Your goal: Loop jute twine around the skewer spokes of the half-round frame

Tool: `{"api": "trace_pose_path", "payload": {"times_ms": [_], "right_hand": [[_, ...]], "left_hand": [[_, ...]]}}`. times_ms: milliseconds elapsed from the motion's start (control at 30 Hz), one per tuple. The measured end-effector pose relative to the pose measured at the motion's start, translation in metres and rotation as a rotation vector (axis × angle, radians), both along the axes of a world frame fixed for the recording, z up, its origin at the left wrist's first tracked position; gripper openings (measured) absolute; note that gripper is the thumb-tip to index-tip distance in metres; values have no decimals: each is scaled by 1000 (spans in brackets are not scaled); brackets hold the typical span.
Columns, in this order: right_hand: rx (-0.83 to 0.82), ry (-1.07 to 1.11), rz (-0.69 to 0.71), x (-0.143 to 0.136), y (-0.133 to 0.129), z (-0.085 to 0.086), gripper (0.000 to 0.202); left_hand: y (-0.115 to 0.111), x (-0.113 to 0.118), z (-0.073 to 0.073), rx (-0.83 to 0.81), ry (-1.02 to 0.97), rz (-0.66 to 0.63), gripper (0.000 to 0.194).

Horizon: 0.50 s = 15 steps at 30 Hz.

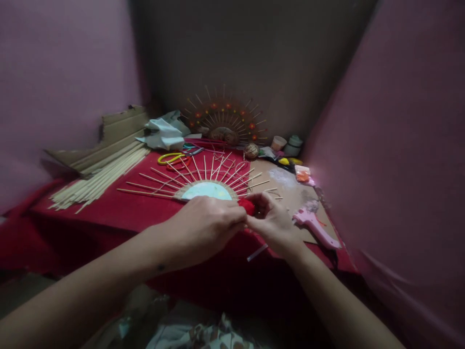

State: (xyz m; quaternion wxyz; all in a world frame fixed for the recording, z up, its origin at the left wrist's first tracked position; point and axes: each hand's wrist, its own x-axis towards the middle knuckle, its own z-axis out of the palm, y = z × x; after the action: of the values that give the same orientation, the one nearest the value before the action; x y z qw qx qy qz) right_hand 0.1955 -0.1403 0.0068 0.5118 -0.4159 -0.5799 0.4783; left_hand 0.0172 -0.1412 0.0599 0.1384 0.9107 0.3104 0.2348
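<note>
Between my two hands, at the front edge of the table, is a small red bundle [247,207] that looks like yarn. My left hand [212,220] is closed, its fingertips pinched at the bundle's left side. My right hand [274,220] curls its fingers and thumb around the right side; part of the bundle is hidden behind them. Just beyond my hands lies a half-round craft piece [209,190] with a pale blue centre, a tan rim and several thin sticks fanning outward. My left hand covers its lower edge.
A bundle of sticks [103,179] and torn cardboard [116,135] lie left. Yellow-handled scissors [170,158] sit behind the craft piece. On the right, a pink glue gun [316,228] rests on a board [286,186]. A decorated stick fan [223,118] stands at the back.
</note>
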Motion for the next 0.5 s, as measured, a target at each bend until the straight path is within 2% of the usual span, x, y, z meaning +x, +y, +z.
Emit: {"api": "trace_pose_path", "payload": {"times_ms": [100,200,267,367,500], "right_hand": [[-10,5,161,-5,-10,4,32],[-116,195,252,-1,-18,13,39],[-123,291,208,4,-19,19,40],[-127,358,135,12,-15,24,38],[-151,394,74,18,-6,23,34]], "left_hand": [[12,4,4,-27,-57,58,19],[31,-2,-7,-222,-244,138,19],[39,-6,-18,-369,-310,113,21],[38,-8,-28,-437,-344,109,21],[25,-9,-17,-438,-433,155,17]]}}
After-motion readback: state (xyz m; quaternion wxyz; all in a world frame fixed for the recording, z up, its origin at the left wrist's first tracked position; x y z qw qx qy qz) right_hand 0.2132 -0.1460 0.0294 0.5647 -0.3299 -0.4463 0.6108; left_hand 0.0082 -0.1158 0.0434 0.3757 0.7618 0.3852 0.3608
